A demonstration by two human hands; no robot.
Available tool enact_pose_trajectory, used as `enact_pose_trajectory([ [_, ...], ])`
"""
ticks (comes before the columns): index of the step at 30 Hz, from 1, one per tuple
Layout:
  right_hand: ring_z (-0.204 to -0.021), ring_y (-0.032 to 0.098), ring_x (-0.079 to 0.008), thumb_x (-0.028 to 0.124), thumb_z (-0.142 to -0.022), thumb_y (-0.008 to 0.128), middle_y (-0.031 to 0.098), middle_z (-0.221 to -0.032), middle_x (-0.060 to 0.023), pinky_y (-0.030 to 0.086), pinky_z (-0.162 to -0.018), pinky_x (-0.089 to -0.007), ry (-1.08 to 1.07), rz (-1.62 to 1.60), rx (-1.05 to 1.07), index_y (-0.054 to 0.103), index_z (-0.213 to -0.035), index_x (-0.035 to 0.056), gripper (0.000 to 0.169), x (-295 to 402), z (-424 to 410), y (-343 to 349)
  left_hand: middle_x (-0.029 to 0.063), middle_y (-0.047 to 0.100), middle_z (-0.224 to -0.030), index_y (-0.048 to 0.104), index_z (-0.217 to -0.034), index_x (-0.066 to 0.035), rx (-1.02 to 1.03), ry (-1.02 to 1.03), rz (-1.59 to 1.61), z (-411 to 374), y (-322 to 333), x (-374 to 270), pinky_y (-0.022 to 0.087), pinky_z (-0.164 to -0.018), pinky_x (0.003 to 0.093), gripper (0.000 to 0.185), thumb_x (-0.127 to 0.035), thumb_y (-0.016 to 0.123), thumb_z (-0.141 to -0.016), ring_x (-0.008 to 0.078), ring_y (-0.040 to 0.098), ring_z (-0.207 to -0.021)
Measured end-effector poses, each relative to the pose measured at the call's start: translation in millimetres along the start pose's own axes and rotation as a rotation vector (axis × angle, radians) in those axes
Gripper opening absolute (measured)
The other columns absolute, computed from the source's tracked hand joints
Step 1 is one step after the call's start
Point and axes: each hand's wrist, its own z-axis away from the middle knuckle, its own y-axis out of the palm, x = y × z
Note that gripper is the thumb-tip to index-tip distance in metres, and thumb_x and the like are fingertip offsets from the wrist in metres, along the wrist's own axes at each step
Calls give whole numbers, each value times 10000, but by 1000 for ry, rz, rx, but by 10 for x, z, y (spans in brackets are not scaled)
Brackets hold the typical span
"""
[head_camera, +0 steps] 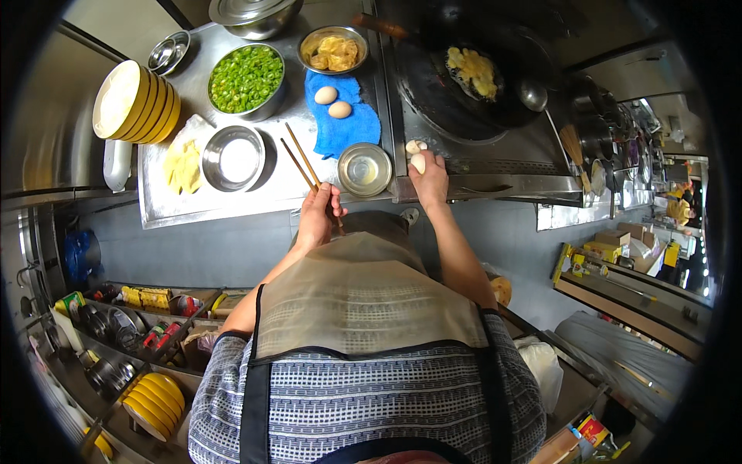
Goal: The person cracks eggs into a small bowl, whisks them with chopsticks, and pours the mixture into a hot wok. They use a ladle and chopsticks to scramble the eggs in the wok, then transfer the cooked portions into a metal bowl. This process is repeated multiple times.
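My left hand (319, 213) grips a pair of wooden chopsticks (301, 159), whose tips point up and left over the steel counter. At the stove's left edge, my right hand (431, 181) has its fingers around a white eggshell (417, 163). Another broken eggshell (414, 146) lies just beyond it on the stove top. Between my hands stands a small steel bowl (342, 177) with a little clear liquid in the bottom. Two whole eggs (326, 95) rest on a blue cloth (356, 132) behind the bowl. A golden fried egg (472, 72) lies in the dark wok (429, 101).
A ladle (533, 95) rests in the wok. On the steel counter (174, 213) are a bowl of chopped green peppers (246, 78), a bowl of cooked egg (335, 53), a steel bowl (204, 159) and stacked yellow bowls (156, 110). Shelves with yellow plates (153, 406) stand behind me.
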Motion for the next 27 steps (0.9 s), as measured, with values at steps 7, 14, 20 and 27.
enact_pose_trajectory([
  [7, -778, 627, -283, 181, -761, 681, 625, -917, -131, 516, -664, -371, -21, -210, 108, 595, -1068, 65, 339, -84, -115, 41, -23, 460, -645, 517, -870, -76, -47, 30, 15, -9, -57, -29, 454, -620, 259, 220, -256, 437, -968, 81, 433, -564],
  [14, -599, 585, -125, 270, -921, 531, 640, -786, -107, 492, -535, -226, 526, -1445, 725, 567, -1076, -15, 327, 507, -163, -333, -39, 427, -654, 569, -952, -57, 76, 25, -140, -138, 47, -286, 297, -482, 214, 169, -217, 534, -913, 43, 337, -491],
  [20, -554, 555, -105, 361, -914, 525, 625, -737, -87, 441, -478, -216, 550, -1405, 941, 571, -990, 39, 334, 741, -92, -374, -6, 544, -783, 566, -1123, -24, 278, 245, -728, -368, 263, -510, 405, -639, 206, 366, -144, 637, -785, 63, 499, -708],
  [27, -537, 554, -98, 372, -904, 539, 623, -716, -74, 441, -473, -214, 552, -1366, 882, 581, -976, 39, 342, 626, -95, -391, 27, 591, -912, 568, -1148, -16, 386, 228, -851, -532, 262, -518, 431, -776, 250, 409, -166, 628, -772, 106, 549, -842],
])
